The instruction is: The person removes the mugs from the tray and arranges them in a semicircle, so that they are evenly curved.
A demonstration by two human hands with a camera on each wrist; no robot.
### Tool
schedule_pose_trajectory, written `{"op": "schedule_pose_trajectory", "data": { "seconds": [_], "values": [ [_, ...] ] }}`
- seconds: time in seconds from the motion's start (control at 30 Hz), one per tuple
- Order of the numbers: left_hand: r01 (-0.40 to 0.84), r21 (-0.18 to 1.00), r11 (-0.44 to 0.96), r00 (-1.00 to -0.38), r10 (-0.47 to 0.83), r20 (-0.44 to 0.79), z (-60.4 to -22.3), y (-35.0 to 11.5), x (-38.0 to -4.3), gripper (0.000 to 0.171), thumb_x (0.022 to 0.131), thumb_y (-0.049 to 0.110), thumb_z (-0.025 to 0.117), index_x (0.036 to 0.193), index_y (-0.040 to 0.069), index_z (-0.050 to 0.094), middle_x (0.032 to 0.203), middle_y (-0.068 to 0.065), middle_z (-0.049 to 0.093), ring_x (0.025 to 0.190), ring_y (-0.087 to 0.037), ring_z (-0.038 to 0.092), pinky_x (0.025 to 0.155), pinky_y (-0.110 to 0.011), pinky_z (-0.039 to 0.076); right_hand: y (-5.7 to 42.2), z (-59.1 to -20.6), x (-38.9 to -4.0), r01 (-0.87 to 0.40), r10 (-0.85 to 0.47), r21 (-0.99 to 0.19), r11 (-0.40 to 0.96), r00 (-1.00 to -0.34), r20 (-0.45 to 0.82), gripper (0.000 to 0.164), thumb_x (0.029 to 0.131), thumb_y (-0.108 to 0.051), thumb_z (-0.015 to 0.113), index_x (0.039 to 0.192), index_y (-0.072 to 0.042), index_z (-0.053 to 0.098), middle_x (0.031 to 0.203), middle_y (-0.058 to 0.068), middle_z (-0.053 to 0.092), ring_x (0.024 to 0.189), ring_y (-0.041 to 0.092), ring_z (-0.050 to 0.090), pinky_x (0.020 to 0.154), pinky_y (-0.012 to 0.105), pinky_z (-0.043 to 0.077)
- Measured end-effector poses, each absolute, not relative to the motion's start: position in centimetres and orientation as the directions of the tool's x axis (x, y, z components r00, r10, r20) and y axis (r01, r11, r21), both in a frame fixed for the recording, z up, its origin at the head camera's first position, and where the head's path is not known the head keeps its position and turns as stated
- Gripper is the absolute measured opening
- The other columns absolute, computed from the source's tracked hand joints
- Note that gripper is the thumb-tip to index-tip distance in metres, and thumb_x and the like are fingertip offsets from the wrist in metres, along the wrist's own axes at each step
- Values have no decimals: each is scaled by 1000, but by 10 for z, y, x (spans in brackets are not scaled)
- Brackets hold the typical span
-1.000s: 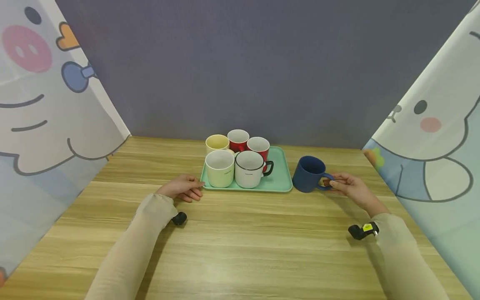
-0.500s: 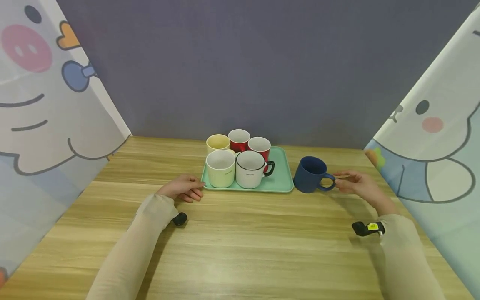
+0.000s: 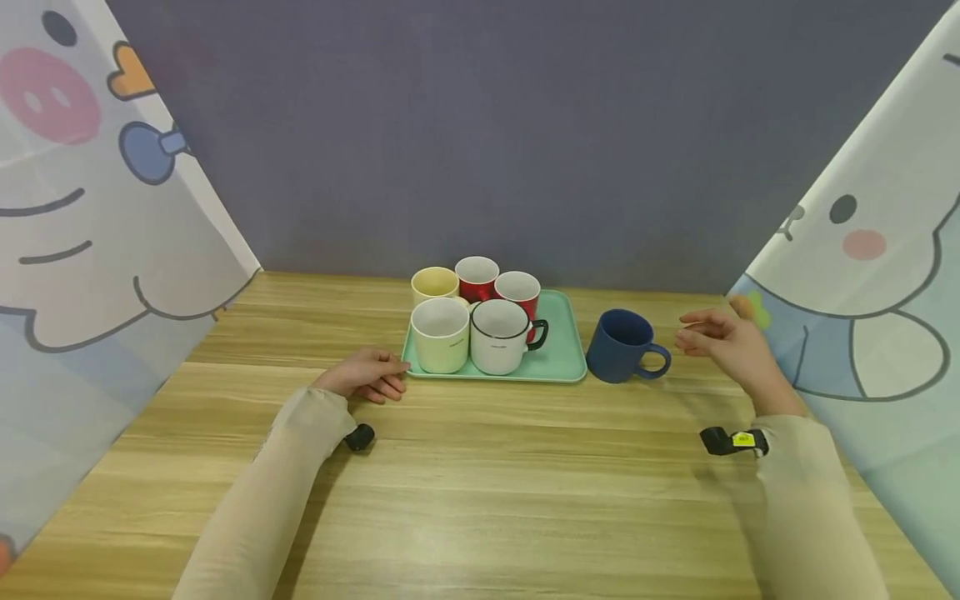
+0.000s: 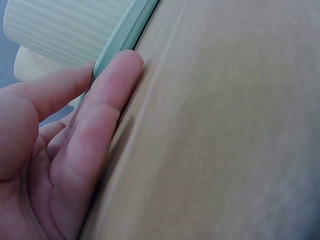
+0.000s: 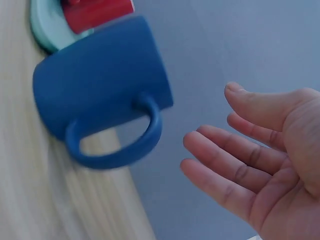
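A blue mug (image 3: 619, 347) stands upright on the table, just right of the mint-green tray (image 3: 562, 354), its handle pointing right. My right hand (image 3: 727, 346) hovers a short way beyond that handle. In the right wrist view, its fingers (image 5: 225, 192) are loosely spread, hold nothing and are apart from the mug. My left hand (image 3: 365, 377) pinches the tray's front left corner. In the left wrist view, the thumb lies at the tray's rim (image 4: 117, 45) and the fingers lie along its outer side, near the tabletop.
On the tray stand a cream ribbed mug (image 3: 440, 337), a white mug with black rim (image 3: 498, 340), a yellow mug (image 3: 434, 286) and two red mugs (image 3: 517, 288) with white insides. A grey wall (image 3: 480, 133) rises behind the table (image 3: 480, 483).
My right hand has let go of the blue mug's handle and drawn back to the right and upward. The mug stays in place. My left hand keeps its place at the tray corner.
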State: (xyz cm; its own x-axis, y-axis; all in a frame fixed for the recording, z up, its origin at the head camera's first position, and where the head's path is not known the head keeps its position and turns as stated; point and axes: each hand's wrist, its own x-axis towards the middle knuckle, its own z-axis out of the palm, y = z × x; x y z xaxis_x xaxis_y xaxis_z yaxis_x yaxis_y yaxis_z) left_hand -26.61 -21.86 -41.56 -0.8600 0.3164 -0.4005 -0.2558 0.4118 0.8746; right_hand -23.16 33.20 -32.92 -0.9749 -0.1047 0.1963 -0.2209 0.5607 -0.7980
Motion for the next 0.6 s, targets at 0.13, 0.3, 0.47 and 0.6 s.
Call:
{"op": "schedule_pose_trajectory", "data": {
  "seconds": [0.13,0.3,0.47,0.6],
  "values": [
    [-255,878,405,-859,321,-398,-415,-219,-264,35,102,31,59,116,-2,57,86,-4,71,73,-12,71,61,-26,56,318,-321,-234,-241,-122,-781,576,-970,209,40,101,-14,62,128,13,53,94,-5,70,80,0,67,71,21,56],
    [-261,877,404,-858,320,-402,-413,-220,-261,30,103,29,58,110,-1,58,84,-3,70,71,-11,70,59,-24,55,294,-316,-239,-292,-160,-772,564,-956,245,34,101,-11,61,125,13,56,104,23,69,82,4,68,71,19,55],
    [-251,878,408,-859,324,-396,-414,-219,-262,30,103,30,57,108,0,59,84,-3,71,71,-11,71,60,-25,55,267,-316,-246,-343,-191,-766,544,-939,285,31,101,-8,60,123,13,58,110,33,65,82,3,67,72,22,56],
    [-247,879,408,-861,324,-393,-418,-220,-266,32,103,31,58,111,0,59,86,-4,71,73,-12,71,61,-26,56,244,-317,-252,-343,-201,-784,517,-939,278,31,100,-8,61,126,10,57,111,32,65,84,9,69,73,23,56]
  ]
}}
